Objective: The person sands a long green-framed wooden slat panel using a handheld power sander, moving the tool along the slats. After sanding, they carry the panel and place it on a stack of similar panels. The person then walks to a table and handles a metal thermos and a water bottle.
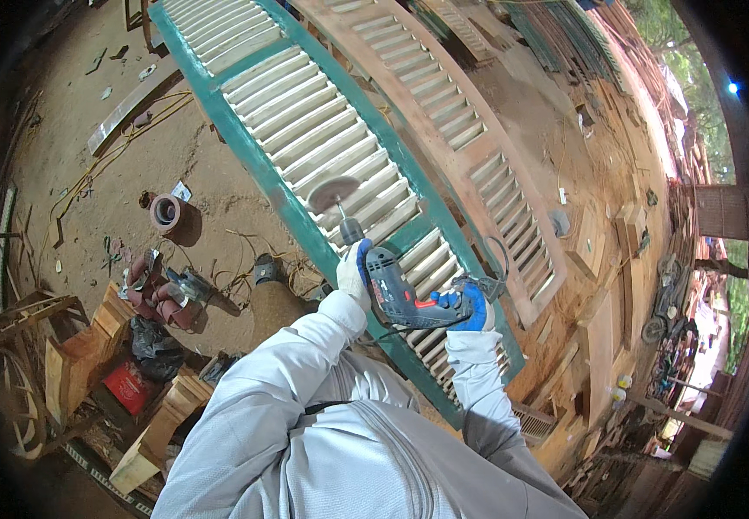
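Hands: two, both in white-and-blue gloves, both closed on one corded drill [392, 287]. Right hand [476, 309] wraps the rear handle; left hand [354, 268] grips the forward end, just behind the chuck. Drill count: one, held across the near half of the green shutter and pointing away from the wearer. At its tip, one round disc [333, 192], over the left edge of the middle slat panel; cannot tell whether it touches. Shutters: two, side by side. First, the green shutter [327, 130], green-framed with whitish slats, three panels in view. Second, to its right, the brown shutter [475, 156], bare-looking. Ground to the left: one black bag [156, 348], one red box [130, 387] beside it, and farther off one reddish ring-shaped roll [156, 218]. Farthest, upper right: green foliage [681, 65].
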`<state>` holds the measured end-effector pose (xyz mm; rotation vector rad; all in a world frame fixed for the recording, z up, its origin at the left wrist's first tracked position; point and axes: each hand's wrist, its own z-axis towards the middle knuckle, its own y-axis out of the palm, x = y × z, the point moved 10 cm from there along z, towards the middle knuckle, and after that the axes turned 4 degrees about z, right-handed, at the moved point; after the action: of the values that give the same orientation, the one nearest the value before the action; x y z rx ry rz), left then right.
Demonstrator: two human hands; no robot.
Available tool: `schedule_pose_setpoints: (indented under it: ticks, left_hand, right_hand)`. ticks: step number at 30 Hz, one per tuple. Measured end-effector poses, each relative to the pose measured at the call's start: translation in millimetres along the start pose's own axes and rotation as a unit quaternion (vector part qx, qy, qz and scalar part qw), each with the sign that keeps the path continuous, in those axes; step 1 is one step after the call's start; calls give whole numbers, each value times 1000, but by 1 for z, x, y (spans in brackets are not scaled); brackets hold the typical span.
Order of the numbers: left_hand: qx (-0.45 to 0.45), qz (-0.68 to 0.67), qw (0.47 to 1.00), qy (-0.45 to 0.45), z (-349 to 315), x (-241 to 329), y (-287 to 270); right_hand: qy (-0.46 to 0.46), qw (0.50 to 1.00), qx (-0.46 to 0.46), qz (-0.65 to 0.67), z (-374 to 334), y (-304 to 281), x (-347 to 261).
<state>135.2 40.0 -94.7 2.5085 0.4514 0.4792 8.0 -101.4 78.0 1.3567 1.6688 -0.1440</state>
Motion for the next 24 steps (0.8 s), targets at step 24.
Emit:
schedule_pose_setpoints:
  ticks: [24]
  left_hand:
    - [-7, -9, 996, 88, 8, 138, 37]
  right_hand:
    - [-25, 996, -78, -28, 62, 100, 20]
